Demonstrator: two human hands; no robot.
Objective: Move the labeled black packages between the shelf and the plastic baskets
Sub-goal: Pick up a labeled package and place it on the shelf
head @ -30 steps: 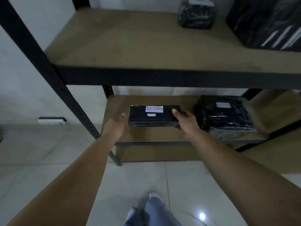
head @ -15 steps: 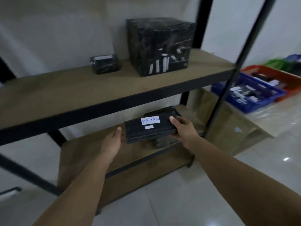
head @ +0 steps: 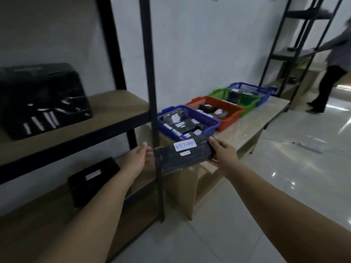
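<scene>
The black package [head: 182, 158] with the handwritten RETURN label [head: 185, 145] is in the air, off the shelf [head: 114, 103], held level between both hands just in front of the shelf's front post [head: 152, 103] and short of the near end of the bench [head: 252, 120] that carries the baskets. The right hand [head: 221, 153] grips its right end, thumb on top and fingers curled beneath; the left hand [head: 139, 158] presses its left end with fairly straight fingers, more a support than a clamp. The blue basket [head: 210, 120] at the bench's near end is closest, with an orange basket [head: 231, 109] next and green and blue ones beyond. To finish well, I judge the package should swing clear of the post, stay flat with the label up, and be lowered onto the packages already inside, not dropped
</scene>
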